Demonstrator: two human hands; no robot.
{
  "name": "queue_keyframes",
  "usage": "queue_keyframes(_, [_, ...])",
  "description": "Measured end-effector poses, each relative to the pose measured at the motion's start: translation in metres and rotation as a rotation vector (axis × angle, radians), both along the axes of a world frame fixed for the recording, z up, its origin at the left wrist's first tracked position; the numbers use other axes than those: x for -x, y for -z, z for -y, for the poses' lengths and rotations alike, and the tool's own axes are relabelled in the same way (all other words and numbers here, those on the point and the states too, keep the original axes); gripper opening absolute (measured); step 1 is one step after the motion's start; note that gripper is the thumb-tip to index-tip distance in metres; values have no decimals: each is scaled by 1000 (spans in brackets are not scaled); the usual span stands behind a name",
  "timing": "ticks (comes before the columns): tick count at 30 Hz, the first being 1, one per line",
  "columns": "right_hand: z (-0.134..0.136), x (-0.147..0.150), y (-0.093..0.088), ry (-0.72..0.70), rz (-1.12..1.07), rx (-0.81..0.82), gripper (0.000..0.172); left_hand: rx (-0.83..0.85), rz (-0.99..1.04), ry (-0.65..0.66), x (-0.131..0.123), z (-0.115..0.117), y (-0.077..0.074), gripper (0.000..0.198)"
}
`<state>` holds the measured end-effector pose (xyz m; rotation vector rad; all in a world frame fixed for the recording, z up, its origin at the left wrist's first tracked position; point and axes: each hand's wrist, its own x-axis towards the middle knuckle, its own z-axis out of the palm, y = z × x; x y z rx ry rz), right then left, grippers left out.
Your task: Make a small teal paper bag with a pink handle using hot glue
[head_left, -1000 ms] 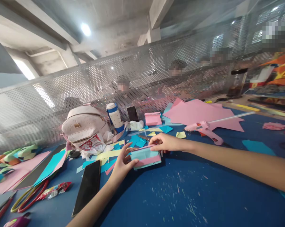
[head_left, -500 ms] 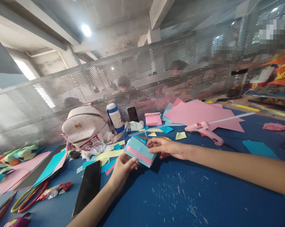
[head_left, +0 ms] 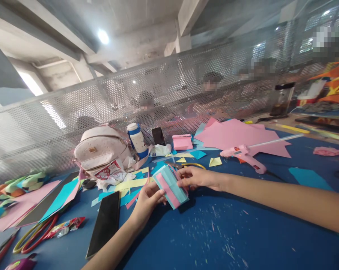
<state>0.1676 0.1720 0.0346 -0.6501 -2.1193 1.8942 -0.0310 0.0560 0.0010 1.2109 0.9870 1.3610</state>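
Between my hands, above the blue table (head_left: 208, 240), is a small folded paper piece (head_left: 173, 189), light blue with a pink band across it. My left hand (head_left: 151, 197) grips its left edge, thumb on the face that shows and fingers mostly behind. From the right, my right hand (head_left: 193, 177) pinches the upper right side with thumb and fingers. The piece is tilted, and its far side is hidden. Just behind it lie scissors (head_left: 193, 165) with a yellow handle, partly covered. Paper strips (head_left: 131, 183) in yellow, blue and pink lie left of the piece.
A black phone (head_left: 104, 225) lies beside my left forearm. A pink glue gun (head_left: 245, 155) rests beyond my right arm, near large pink sheets (head_left: 237, 133). A backpack (head_left: 104, 146) and a bottle (head_left: 137, 140) stand at the back, before a perforated metal screen (head_left: 169, 86).
The paper piece has turned clockwise and come slightly nearer and to the right, so its pink band now runs more steeply. Both hands have kept hold of it.
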Motion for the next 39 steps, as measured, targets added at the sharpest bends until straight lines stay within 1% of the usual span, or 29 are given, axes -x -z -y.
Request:
queue_keyframes(3, [1, 0, 1, -7, 12, -19, 42, 2, -7, 19, -1, 1, 0, 32])
queue_keyframes(6, [2, -1, -1, 5, 13, -49, 41, 28, -19, 3, -5, 3, -3, 33])
queue_keyframes(12, [2, 2, -1, 33, -22, -168, 42, 51, -42, -15, -11, 7, -9, 38])
queue_keyframes(16, [1, 2, -2, 54, -109, -252, 35, 90, -35, -50, -11, 5, -8, 37])
queue_keyframes(18, [3, 1, -8, 42, -148, -223, 29, 102, -1, -49, -11, 4, -8, 38])
queue_keyframes(21, [9, -3, -22, 27, -145, -115, 27, 108, 50, -24, -14, 7, -9, 40])
queue_keyframes(24, [14, -6, -33, 53, -122, -60, 34, 135, 108, 9, -18, 10, -11, 38])
queue_keyframes(27, [16, -7, -41, 72, -133, -49, 42, 175, 170, 12, -22, 12, -9, 34])
queue_keyframes(29, [16, -8, -45, 73, -151, -47, 45, 181, 194, 13, -23, 12, -7, 34])
queue_keyframes(33, [18, -9, -50, 76, -164, -61, 42, 182, 216, 9, -26, 12, -6, 36])
queue_keyframes(39, [17, -10, -48, 46, -178, -61, 38, 189, 200, 15, -30, 17, -11, 41])
